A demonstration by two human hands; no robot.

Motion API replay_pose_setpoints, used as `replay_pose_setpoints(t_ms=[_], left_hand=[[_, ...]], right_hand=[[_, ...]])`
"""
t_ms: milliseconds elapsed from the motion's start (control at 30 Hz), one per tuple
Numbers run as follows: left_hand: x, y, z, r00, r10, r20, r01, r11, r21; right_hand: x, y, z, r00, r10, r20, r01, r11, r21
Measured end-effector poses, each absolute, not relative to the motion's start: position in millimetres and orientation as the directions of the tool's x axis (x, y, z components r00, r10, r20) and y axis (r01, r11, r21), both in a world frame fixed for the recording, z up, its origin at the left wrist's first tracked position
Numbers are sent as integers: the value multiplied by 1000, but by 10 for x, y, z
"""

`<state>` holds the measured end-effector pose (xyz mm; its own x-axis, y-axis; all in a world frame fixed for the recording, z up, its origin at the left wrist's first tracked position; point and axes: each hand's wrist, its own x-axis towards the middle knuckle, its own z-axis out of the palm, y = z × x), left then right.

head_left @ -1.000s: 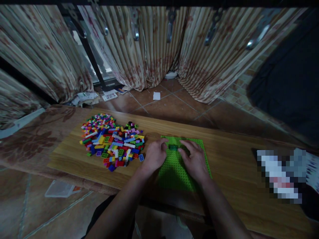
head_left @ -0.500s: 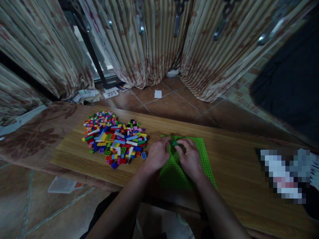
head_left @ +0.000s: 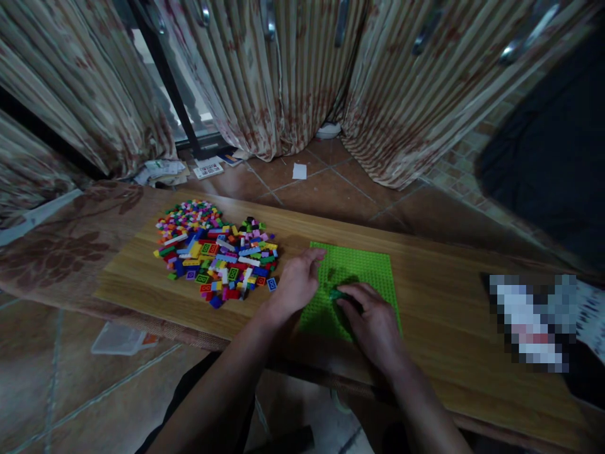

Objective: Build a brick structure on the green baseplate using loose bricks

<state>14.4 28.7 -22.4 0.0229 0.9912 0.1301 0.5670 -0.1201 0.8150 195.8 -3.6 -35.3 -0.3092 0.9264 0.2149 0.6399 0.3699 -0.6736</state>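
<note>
Pinching a dark green brick in the right hand, below mid-frame over the green baseplate. Can't make out its full shape, partly covered there. Got the left hand loose and released, left of centre, palm side hidden.

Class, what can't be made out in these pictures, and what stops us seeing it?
From the head view:
Green brick: right end hidden by the right hand.
Green board: left edge partly hidden by the left hand.
Small bricks: too small and crowded to count.
Pale thing, far right: blotted out by coarse blocks.
Metal pieces: tops cut off by the top edge.
</note>
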Motion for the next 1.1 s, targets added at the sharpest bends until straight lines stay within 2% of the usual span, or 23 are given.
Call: replay_pose_setpoints(t_ms=[167, 433, 733, 1100], left_hand=[[82, 257, -189, 62, 994, 92, 560, -110, 821], [40, 242, -190, 205, 977, 54, 564, -163, 810], [24, 232, -178, 222, 974, -52, 582, -89, 808], [104, 279, -141, 176, 978, -110, 658, -34, 752]], right_hand=[[1876, -36, -355, -348, 908, 235, 677, 416, -607], [1849, -11, -388, -302, 919, 252, 681, 393, -618], [1835, 15, -392, -279, 925, 258, 665, 380, -643], [1840, 77, -402, -280, 931, 232, 590, 358, -724]])
